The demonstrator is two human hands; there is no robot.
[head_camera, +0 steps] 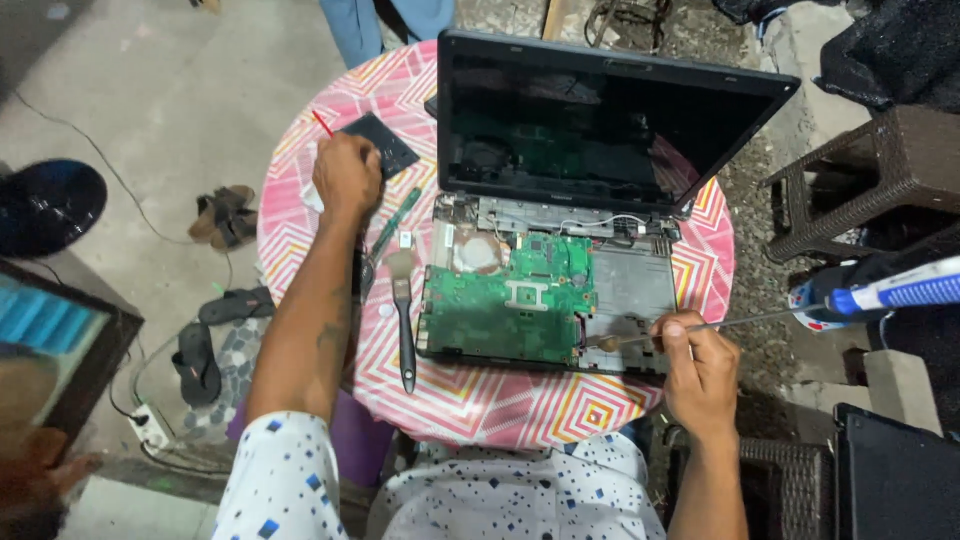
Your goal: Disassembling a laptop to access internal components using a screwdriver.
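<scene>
Just left of the right hand (700,375), whose grip is clenched on a long screwdriver (800,310), lies the opened laptop (600,200) with its green circuit board (510,300) exposed. The screwdriver tip meets the laptop base beside the board; its blue-and-white handle runs off the right edge. Well beyond, the left hand (347,175) is closed over something small, hidden under the fingers, beside a black panel (385,145). A brush (403,310) lies on the patterned desk (300,230) between the hands.
</scene>
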